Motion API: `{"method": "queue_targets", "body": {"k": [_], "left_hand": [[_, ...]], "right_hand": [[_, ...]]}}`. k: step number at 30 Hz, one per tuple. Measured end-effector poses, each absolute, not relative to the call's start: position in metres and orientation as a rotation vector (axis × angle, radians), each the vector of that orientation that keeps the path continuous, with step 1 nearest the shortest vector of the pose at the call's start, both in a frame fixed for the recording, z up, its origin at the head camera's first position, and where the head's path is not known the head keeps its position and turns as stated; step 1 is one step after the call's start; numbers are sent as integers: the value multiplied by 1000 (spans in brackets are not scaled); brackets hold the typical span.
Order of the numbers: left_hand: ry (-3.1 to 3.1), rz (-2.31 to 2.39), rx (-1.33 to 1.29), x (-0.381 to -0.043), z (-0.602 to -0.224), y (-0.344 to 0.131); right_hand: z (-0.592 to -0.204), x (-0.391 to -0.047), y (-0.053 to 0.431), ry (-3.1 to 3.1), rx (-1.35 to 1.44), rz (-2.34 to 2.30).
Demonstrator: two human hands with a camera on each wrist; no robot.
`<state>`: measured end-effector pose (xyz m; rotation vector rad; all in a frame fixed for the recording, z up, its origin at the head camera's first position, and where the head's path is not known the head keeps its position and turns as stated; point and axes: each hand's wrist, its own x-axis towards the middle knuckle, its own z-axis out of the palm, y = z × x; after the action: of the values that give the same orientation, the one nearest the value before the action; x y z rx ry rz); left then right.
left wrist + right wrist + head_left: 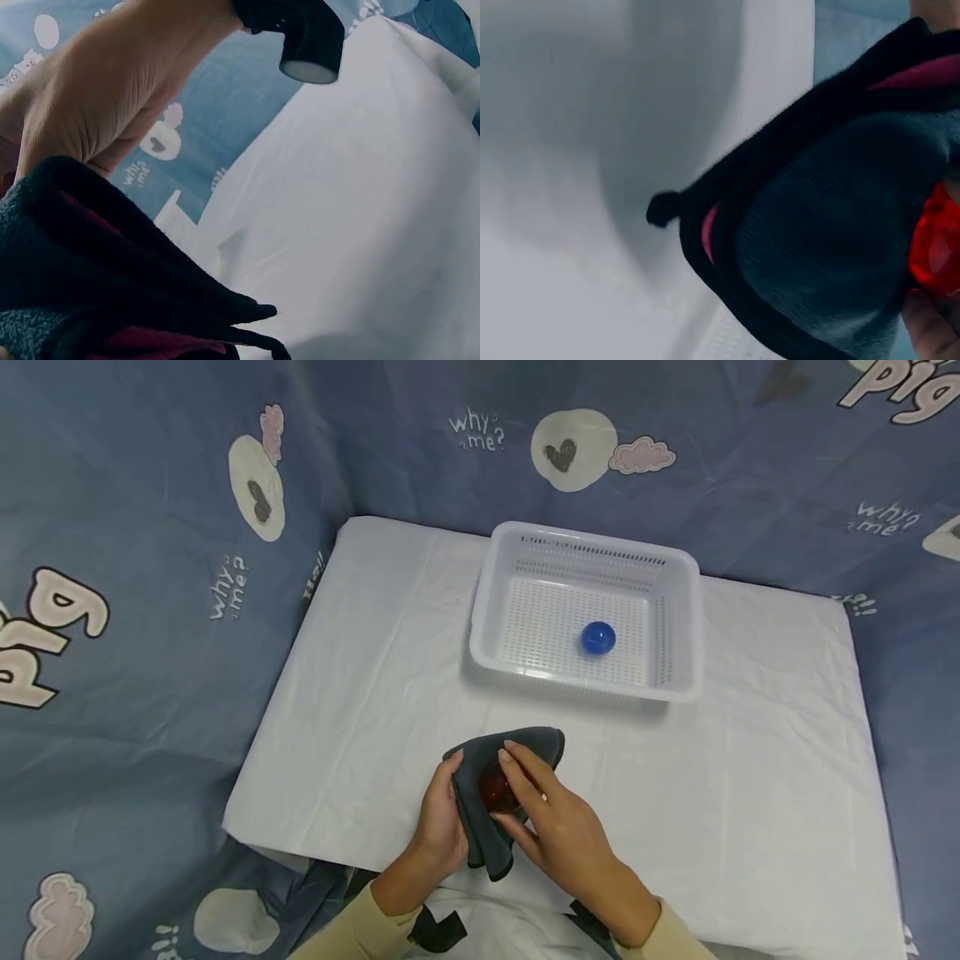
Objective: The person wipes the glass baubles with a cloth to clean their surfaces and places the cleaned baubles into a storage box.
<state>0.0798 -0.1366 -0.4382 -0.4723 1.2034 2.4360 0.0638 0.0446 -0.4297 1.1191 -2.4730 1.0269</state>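
Observation:
Near the table's front edge, my left hand (444,818) holds a dark grey cloth (474,777) with black edging, its thumb over the cloth's left side. My right hand (562,827) grips a clear red ball (497,788) against the cloth, thumb below and fingers above. In the right wrist view the red ball (936,244) glows bright at the right edge, with the cloth (817,225) spread beside it and pink showing inside its folds. The left wrist view has the cloth (112,262) hanging in folds under the left hand (90,97), whose fingers are mostly hidden there.
A white plastic basket (487,639) with perforated sides stands at the back of the white-covered table (360,693). Inside it lies a blue ball (597,637). Blue printed fabric (405,452) hangs behind and along the left side of the table.

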Motion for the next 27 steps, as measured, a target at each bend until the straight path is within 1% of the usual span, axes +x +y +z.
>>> {"method": "queue_targets", "body": {"k": [7,16,22,27], "left_hand": [[1190,2450,-498,79,-438,-137],[1232,2443,-480,79,-437,-134],[1234,2423,-506,79,-438,-131],[1187,2427,-515,79,-442,-130]], "right_hand": [[-437,65,40,-2376,978,1071],[-432,69,34,-2389,981,1107],[-427,69,38,-2537,911,1233],[-428,67,40,-2523,904,1349]]}}
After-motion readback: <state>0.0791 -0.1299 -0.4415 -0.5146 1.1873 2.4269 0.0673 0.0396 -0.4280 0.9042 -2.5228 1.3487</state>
